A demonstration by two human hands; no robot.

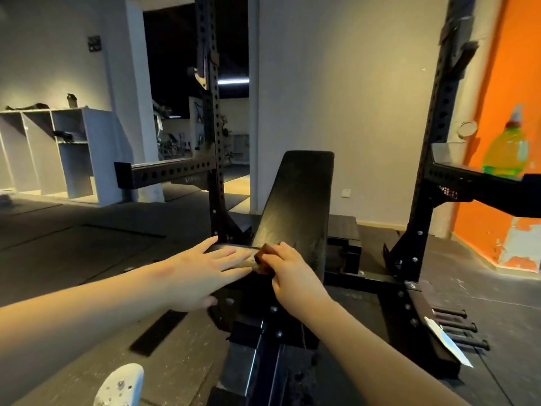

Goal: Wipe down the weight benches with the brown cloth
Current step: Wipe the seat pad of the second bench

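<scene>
Bracing on the seat pad (234,288) at 12 o'clock, we lay our left hand (205,269) flat, fingers straight and holding nothing, probably to steady ourselves while the other hand scrubs. Our right hand (289,269) has its fingers curled round the bunched brown cloth (262,257) and presses it down where the seat meets the inclined backrest (295,206), right next to the left hand. We judge that bunching the cloth small puts pressure on the seam.

The black padding looks dull, with pale streaks near its lower end, so most of the backrest seems to need wiping yet. Rack uprights stand at 11 o'clock (209,112) and 1 o'clock (439,112). A green-yellow bottle (506,150) sits on the rack arm at 2 o'clock, before an orange wall (515,68). White cubby shelves (73,142) stand at 10 o'clock on the dark rubber floor (87,244).
</scene>
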